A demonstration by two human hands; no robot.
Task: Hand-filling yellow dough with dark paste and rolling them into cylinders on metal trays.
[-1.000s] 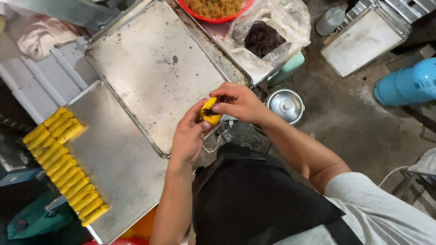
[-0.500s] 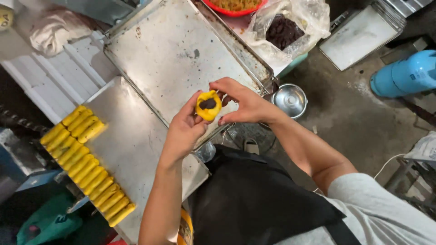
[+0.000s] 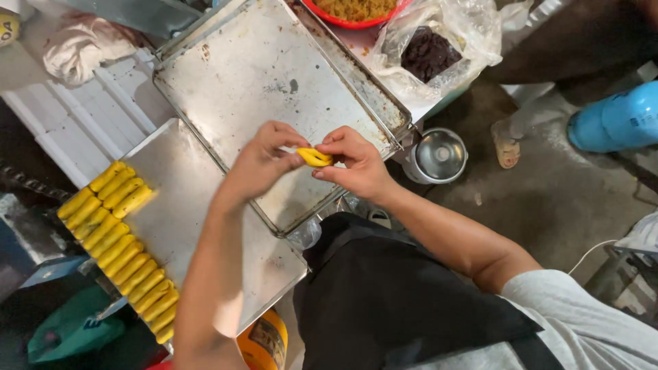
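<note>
Now your left hand (image 3: 264, 164) and right hand (image 3: 356, 164) pinch together on yellow dough piece (image 3: 314, 157), held above near edge of upper tray (image 3: 226, 75). Done — double row of yellow rolls (image 3: 120, 236) along lower tray's (image 3: 199, 226) left edge. Left — this piece unplaced, most of tray bare.

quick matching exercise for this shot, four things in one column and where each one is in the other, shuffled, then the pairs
1 dough piece
2 yellow rolls
3 dark filling
4 steel bowl

a in a clear plastic bag
b on the floor by the tray corner
c pinched between both hands
d lined up along the lower tray's left edge

Pairs: 1-c, 2-d, 3-a, 4-b
</note>
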